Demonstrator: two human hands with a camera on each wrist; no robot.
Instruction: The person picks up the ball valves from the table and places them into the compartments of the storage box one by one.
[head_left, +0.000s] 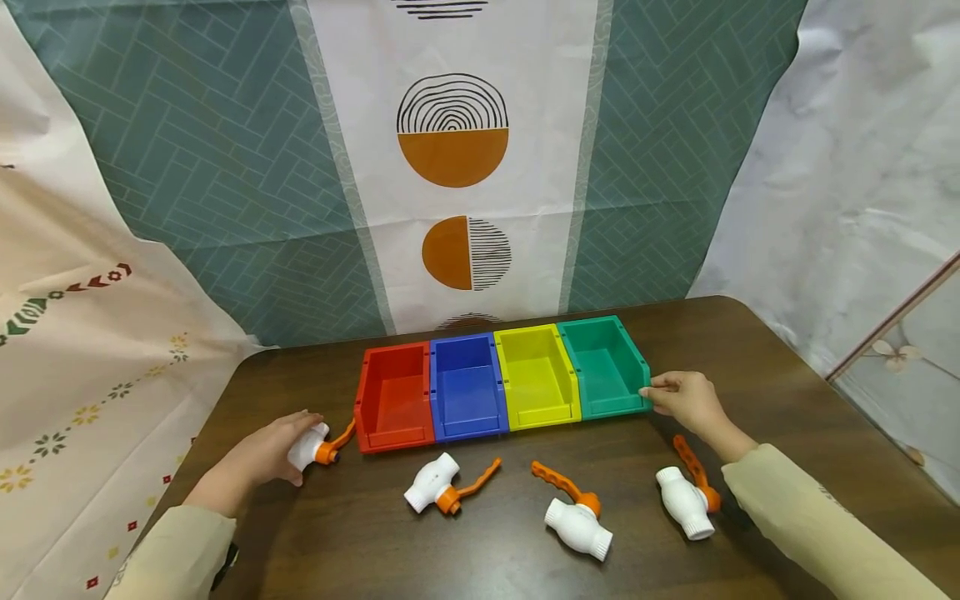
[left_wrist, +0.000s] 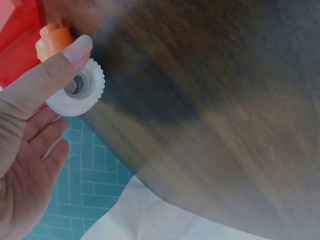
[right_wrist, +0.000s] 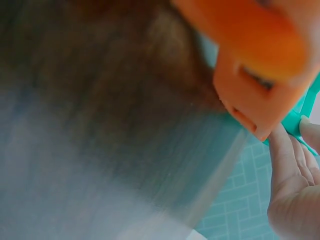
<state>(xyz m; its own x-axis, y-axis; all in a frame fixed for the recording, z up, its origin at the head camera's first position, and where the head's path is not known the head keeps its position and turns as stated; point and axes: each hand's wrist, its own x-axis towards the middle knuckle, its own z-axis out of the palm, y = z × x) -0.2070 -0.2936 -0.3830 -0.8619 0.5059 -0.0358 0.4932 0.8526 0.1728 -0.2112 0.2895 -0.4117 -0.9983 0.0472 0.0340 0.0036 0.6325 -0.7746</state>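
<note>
At the left of the table, my left hand (head_left: 262,454) holds a white plastic ball valve (head_left: 306,447) with an orange handle beside the red bin (head_left: 396,438). In the left wrist view, the thumb (left_wrist: 52,75) lies across the valve's ribbed end (left_wrist: 92,95), with fingers behind it. My right hand (head_left: 686,402) pinches the front right edge of the green bin (head_left: 617,407) between thumb and fingers. A second ball valve (head_left: 686,502) lies just below that hand. Its orange handle (right_wrist: 255,45) looms large and blurred in the right wrist view.
Blue (head_left: 471,427) and yellow (head_left: 543,414) bins stand between the red and green ones, forming one row. Two more ball valves (head_left: 432,483), (head_left: 579,529) lie in front. The brown table (head_left: 495,571) backs onto a patterned curtain (head_left: 247,250).
</note>
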